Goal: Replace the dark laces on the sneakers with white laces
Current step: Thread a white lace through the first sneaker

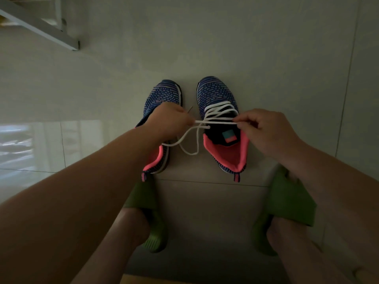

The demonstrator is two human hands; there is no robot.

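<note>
Two blue knit sneakers with pink linings stand side by side on the floor, toes pointing away from me. The right sneaker (217,93) carries a white lace (215,111) threaded through its eyelets. My left hand (166,121) pinches one strand of that lace and my right hand (264,130) pinches the other, both pulled sideways over the shoe's opening. Loose lace ends (190,146) hang in loops between the shoes. The left sneaker (164,95) is partly hidden under my left hand; its lacing cannot be made out.
My feet in green slippers (287,201) sit on the tiled floor (205,48) just behind the sneakers. A white metal frame (41,27) stands at the far left. The light is dim.
</note>
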